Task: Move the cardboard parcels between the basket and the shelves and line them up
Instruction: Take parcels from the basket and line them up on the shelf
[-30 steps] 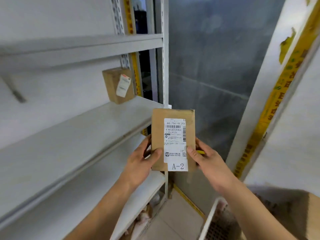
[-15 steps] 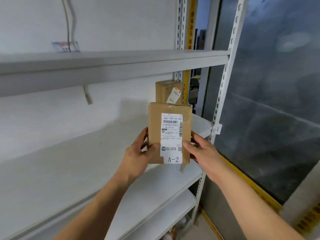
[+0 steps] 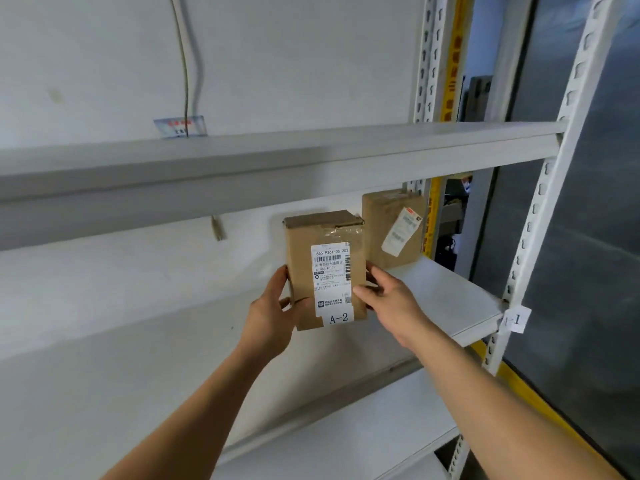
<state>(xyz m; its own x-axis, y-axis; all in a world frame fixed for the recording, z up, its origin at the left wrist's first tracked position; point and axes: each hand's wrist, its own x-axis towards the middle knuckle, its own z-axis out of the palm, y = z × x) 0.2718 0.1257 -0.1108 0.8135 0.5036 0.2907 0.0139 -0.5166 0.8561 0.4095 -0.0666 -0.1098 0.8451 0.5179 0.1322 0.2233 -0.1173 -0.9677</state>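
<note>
A cardboard parcel [image 3: 301,268] with a white shipping label marked A-2 stands upright over the middle shelf [image 3: 446,296], held between both hands. My left hand [image 3: 273,315] grips its lower left edge, thumb on the front. My right hand [image 3: 384,299] grips its lower right edge, thumb across the label. Whether its base touches the shelf board cannot be told. A second cardboard parcel [image 3: 381,223] with a tilted white label stands upright at the back right of the same shelf, just right of the held one.
An upper shelf [image 3: 277,161] runs overhead. A lower shelf [image 3: 346,441] lies below. A white slotted upright [image 3: 540,188] with a tag marked -1 bounds the shelf on the right. A grey wall stands beyond it, and a cable hangs on the white back wall.
Both hands have carried the A-2 parcel up and inward over the middle shelf, to just left of the standing parcel. The basket at lower right has left the view.
</note>
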